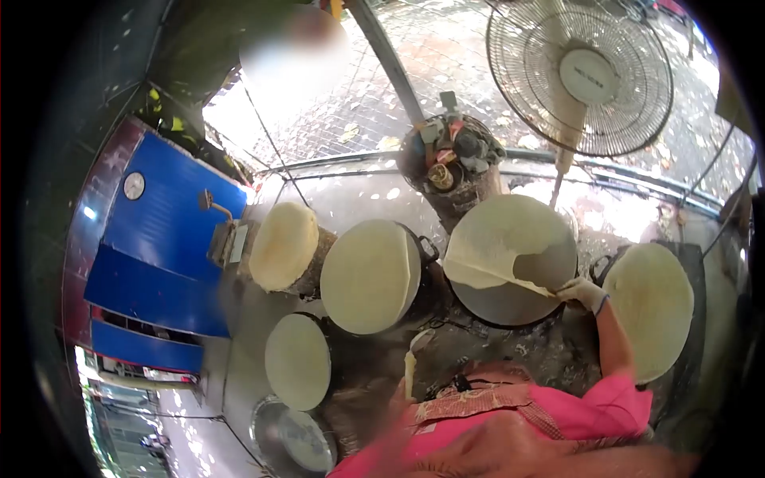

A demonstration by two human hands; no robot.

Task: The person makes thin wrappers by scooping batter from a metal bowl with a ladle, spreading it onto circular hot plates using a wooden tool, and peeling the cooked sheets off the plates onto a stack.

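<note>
One R hand (pixel 584 295), fingers clamped on thin sheet (pixel 498 235) by near-R edge of griddle (pixel 494 305), prob. for tautness; L hand (pixel 401 393): can't tell fingers.

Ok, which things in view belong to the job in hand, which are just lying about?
In the job:
white-gloved right hand
thin pale-yellow sheet, edge pinched
round grey griddle beneath it

Apparently just about:
pale round wire-caged fan
dark round basin of mixed items
</note>
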